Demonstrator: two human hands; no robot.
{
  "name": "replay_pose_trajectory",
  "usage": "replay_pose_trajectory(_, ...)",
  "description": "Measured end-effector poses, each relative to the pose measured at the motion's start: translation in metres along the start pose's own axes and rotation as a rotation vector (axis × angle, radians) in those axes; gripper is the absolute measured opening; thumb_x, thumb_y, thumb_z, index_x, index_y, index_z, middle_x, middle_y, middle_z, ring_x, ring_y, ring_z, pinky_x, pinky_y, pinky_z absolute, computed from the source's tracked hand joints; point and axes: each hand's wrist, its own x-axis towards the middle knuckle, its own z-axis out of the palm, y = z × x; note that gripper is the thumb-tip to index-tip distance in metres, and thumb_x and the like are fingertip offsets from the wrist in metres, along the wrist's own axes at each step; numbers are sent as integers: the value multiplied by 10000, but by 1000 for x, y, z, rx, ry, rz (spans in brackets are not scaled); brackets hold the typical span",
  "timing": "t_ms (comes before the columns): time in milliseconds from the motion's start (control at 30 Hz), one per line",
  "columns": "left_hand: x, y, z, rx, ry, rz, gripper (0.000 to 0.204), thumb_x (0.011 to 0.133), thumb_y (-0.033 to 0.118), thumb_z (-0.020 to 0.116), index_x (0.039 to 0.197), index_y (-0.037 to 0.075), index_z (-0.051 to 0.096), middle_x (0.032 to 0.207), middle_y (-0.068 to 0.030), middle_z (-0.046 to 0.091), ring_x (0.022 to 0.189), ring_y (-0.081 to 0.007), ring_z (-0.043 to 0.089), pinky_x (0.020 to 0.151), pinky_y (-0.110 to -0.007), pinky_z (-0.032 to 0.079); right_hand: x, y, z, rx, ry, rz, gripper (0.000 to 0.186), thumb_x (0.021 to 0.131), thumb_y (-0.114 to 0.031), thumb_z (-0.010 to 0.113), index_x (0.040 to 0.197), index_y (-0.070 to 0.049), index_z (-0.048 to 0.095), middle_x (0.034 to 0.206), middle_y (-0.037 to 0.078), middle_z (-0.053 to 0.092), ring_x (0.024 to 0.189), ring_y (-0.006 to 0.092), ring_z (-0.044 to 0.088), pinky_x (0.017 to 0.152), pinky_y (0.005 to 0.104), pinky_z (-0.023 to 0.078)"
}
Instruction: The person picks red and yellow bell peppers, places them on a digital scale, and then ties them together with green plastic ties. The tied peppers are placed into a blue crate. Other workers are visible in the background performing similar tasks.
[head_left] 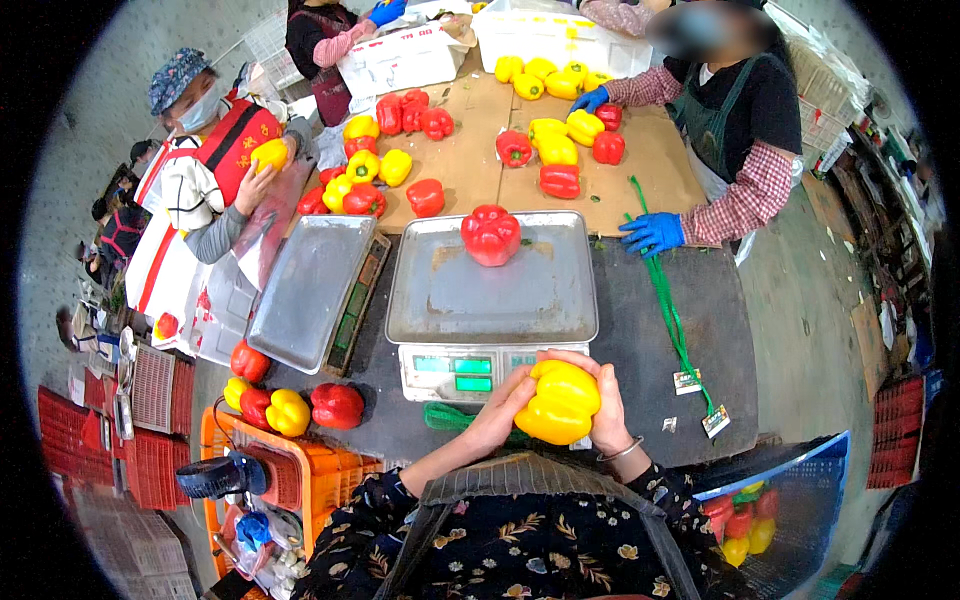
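Pepper (557, 403), yellow and blocky, is clasped between the left hand (499, 408) and the right hand (609, 412) at the lower centre of the frame; its long axis and stem-end direction cannot be told.

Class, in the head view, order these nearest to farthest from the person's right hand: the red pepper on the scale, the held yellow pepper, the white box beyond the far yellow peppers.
1. Held yellow pepper: touching the right hand, on its left.
2. Red pepper: ahead, leftward, on the scale.
3. White box: far ahead, beyond the yellow peppers.
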Motion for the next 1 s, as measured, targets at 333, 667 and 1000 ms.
replay_pose_trajectory(333,2,-20,6,-99,-200,-118,597,927,437,483,1329,10,376,1210,-84,520,1118,-174,503,971,-314,378,22,26,-88,464,869,-48,677,952,-192,445,1471,-230,12,1106,99,616,849,150,590,728,284,471)
replay_pose_trajectory(667,-5,-23,1,-212,21,-328,620,886,496,520,1286,37,406,1184,-99,542,1068,-200,566,893,-344,473,31,32,-94,543,1055,165,573,945,-174,433,1421,-192,116,1053,88,612,843,162,600,660,289,477)
replay_pose_trajectory(1000,-1,-10,14,-214,65,-382,471,927,393,480,1244,48,424,1135,-126,572,1016,-221,606,847,-363,511,26,31,-60,372,612,183,311,965,-259,369,957,-39,588,531,-45,333,440,72,280,446,238,336)
